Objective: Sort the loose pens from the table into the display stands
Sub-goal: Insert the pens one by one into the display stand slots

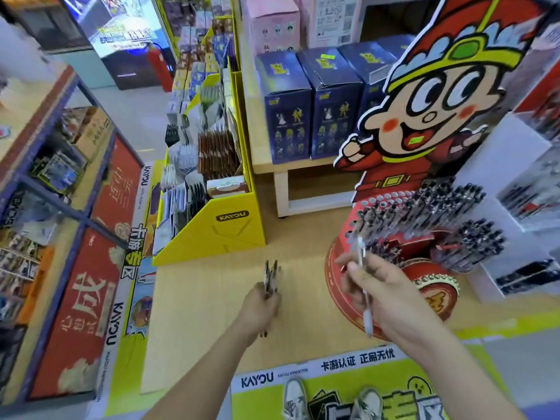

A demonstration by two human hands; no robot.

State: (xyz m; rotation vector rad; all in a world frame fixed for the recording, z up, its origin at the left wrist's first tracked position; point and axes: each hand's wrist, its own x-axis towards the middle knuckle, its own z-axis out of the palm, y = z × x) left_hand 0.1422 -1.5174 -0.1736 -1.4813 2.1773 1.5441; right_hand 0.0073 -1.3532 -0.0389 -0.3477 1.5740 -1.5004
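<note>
The right grip (372,286) is pinching one white pen (367,313) just beside the stand (353,219), seemingly aiming for a free hole and needing straight, slow entry, while the left grip (262,304) is clutching spare pens (270,275) over the counter (212,298).

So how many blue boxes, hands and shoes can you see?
Blue boxes: 4
Hands: 2, the left hand gripping a bunch of pens, the right hand pinching a white pen
Shoes: 2
Total: 8
</note>
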